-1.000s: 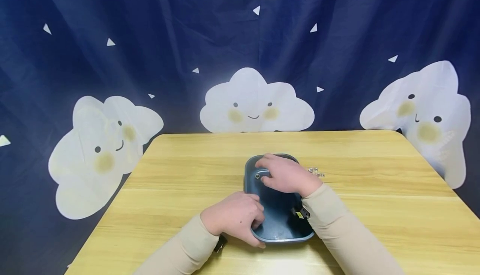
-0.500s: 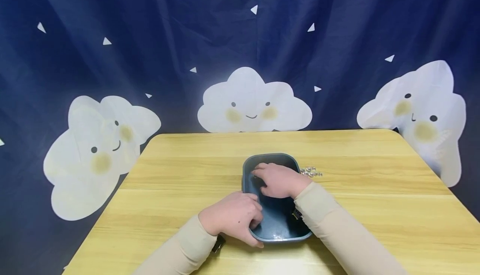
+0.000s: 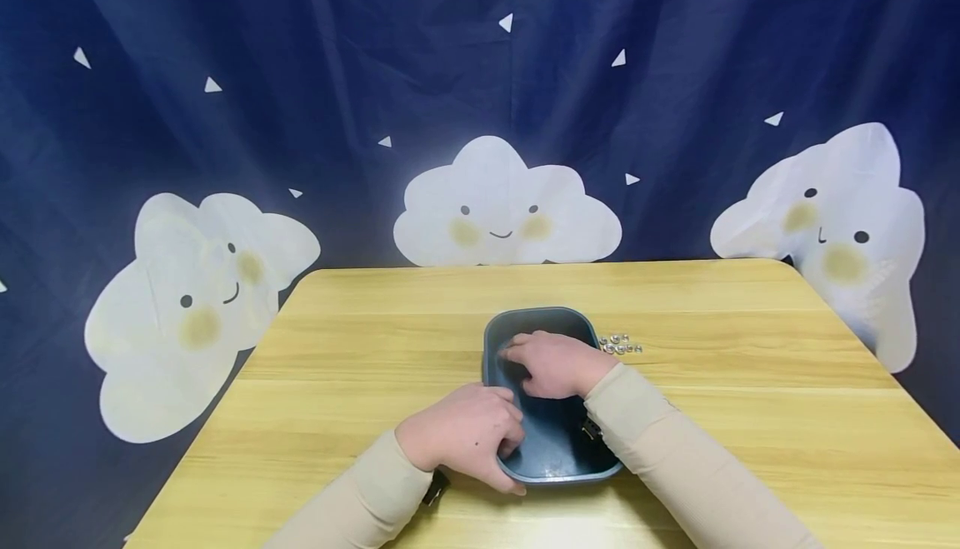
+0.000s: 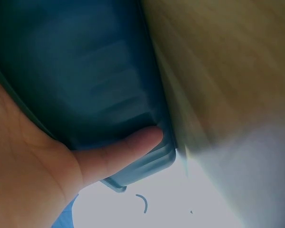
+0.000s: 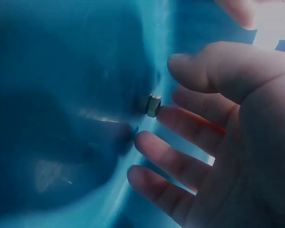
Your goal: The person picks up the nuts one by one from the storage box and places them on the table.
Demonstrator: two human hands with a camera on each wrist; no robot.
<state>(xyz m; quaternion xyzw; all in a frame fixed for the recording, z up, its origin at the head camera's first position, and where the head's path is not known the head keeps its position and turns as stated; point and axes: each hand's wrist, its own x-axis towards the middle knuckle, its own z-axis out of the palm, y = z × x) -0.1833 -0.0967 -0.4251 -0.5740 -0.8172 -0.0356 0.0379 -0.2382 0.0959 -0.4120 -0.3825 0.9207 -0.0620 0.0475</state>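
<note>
A dark blue plastic basin (image 3: 555, 466) with rounded corners stands on the table in the head view. My left hand (image 3: 468, 432) grips its near left rim, fingers curled over into the basin. In the left wrist view the thumb (image 4: 128, 149) lies along the outer wall. Reaching inside the basin is my right hand (image 3: 558, 363), its fingers loosely bent and spread. The right wrist view shows a hex nut (image 5: 154, 105) at the basin's inner edge, right at one fingertip. Thumb and fingers stand apart there. In the head view that nut is hidden by the hand.
Several small shiny metal nuts (image 3: 618, 345) lie on the wooden table (image 3: 360, 332) just right of the basin. Behind the table hangs a dark blue curtain (image 3: 345, 49) printed with white clouds.
My right hand has moved lower into the basin and a little left, covering the nut that showed in the head view earlier. The left hand keeps its grip on the rim.
</note>
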